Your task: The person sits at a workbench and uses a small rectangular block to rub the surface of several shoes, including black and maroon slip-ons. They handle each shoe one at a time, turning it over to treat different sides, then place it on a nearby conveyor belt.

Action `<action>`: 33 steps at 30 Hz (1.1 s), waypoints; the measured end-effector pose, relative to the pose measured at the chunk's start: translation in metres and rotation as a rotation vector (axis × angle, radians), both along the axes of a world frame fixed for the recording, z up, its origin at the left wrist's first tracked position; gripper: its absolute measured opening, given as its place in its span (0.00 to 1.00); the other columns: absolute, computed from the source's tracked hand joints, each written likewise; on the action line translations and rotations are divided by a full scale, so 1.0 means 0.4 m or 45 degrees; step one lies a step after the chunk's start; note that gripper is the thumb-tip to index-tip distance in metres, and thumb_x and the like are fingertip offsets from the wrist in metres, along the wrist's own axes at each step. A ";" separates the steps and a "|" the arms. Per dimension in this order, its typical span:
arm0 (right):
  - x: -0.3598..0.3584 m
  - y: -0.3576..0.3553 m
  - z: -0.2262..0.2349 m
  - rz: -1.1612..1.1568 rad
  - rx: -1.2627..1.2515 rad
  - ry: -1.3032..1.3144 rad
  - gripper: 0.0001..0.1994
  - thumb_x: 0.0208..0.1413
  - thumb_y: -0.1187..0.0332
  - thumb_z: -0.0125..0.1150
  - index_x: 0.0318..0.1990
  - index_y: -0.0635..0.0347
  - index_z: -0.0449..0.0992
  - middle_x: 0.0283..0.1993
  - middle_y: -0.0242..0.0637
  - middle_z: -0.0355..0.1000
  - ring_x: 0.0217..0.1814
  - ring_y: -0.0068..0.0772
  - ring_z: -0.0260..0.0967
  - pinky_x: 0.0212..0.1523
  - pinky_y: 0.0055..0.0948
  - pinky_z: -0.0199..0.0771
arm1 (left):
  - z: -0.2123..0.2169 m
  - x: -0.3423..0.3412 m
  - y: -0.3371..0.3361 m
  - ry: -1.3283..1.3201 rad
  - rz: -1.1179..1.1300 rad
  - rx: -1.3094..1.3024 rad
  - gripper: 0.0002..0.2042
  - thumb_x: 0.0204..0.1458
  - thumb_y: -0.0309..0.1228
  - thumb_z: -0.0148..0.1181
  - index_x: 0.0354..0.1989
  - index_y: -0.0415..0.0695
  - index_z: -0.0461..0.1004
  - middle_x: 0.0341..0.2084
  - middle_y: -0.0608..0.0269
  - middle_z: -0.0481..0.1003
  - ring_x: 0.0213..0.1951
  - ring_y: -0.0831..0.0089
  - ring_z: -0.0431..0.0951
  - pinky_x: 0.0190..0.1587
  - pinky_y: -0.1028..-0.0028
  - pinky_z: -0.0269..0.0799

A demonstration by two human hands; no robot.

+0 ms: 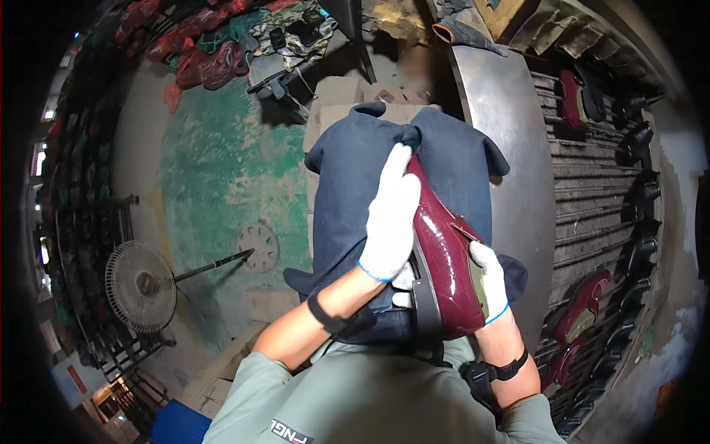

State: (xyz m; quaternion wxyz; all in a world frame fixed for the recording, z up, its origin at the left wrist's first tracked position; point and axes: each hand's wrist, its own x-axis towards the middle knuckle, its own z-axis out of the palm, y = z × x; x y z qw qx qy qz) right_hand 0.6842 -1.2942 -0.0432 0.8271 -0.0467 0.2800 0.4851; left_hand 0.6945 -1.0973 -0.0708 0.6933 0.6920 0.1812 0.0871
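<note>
A glossy burgundy shoe (pixel 444 259) with a black sole and heel lies over my lap, its toe pointing away from me. My right hand (pixel 491 285), in a white glove, grips it at the opening near the heel, where an olive lining shows. White gloved fingertips also appear beside the black heel (pixel 424 303); which hand they belong to is hard to tell. My left hand (pixel 392 214), gloved in white too, lies flat along the sole side toward the toe, fingers stretched out. The sole's underside is mostly hidden.
A metal bench top (pixel 510 140) runs along my right. Beyond it, a slatted rack (pixel 592 192) holds black shoes and several burgundy ones. A standing fan (pixel 140 286) is at left on a worn green floor (pixel 214 163). Red plastic bags (pixel 218 70) lie at the far left.
</note>
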 end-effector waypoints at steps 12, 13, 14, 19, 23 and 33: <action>-0.011 0.048 0.010 0.211 -0.357 -0.302 0.26 0.66 0.73 0.68 0.71 0.62 0.72 0.58 0.39 0.82 0.54 0.34 0.84 0.58 0.36 0.87 | 0.091 -0.157 -0.028 0.322 0.038 -0.238 0.41 0.77 0.39 0.54 0.88 0.41 0.37 0.76 0.44 0.66 0.68 0.62 0.76 0.72 0.65 0.71; -0.007 0.056 0.020 0.209 -0.429 -0.352 0.27 0.65 0.72 0.65 0.72 0.66 0.72 0.61 0.47 0.82 0.58 0.41 0.84 0.63 0.42 0.87 | 0.066 -0.162 -0.036 0.116 0.142 -0.391 0.31 0.81 0.37 0.42 0.88 0.47 0.43 0.73 0.51 0.71 0.70 0.65 0.74 0.74 0.63 0.71; -0.001 0.064 0.031 0.150 -0.413 -0.369 0.27 0.65 0.72 0.66 0.71 0.65 0.72 0.60 0.45 0.81 0.57 0.40 0.84 0.62 0.40 0.87 | 0.053 -0.166 -0.027 0.132 0.151 -0.627 0.30 0.82 0.40 0.41 0.87 0.48 0.46 0.74 0.52 0.71 0.71 0.64 0.74 0.75 0.62 0.71; 0.019 0.105 0.075 -0.148 -0.522 -0.732 0.28 0.63 0.75 0.69 0.70 0.65 0.72 0.59 0.40 0.80 0.56 0.33 0.81 0.60 0.36 0.85 | 0.149 -0.189 -0.036 0.378 0.127 -1.338 0.33 0.80 0.55 0.40 0.81 0.42 0.62 0.76 0.54 0.70 0.74 0.61 0.72 0.79 0.58 0.65; -0.010 0.146 0.085 -0.285 -0.867 -1.099 0.49 0.51 0.72 0.81 0.81 0.66 0.59 0.67 0.41 0.75 0.63 0.33 0.77 0.67 0.37 0.79 | 0.066 -0.214 -0.066 0.390 0.282 -1.385 0.34 0.77 0.59 0.46 0.73 0.42 0.73 0.67 0.52 0.78 0.65 0.59 0.81 0.71 0.58 0.76; -0.026 0.111 0.107 -0.274 -1.454 -1.942 0.60 0.46 0.74 0.82 0.84 0.71 0.47 0.64 0.50 0.78 0.59 0.40 0.82 0.62 0.38 0.84 | 0.035 -0.102 0.048 -0.046 -0.260 -0.824 0.44 0.75 0.60 0.46 0.85 0.35 0.49 0.83 0.50 0.58 0.83 0.60 0.56 0.84 0.61 0.51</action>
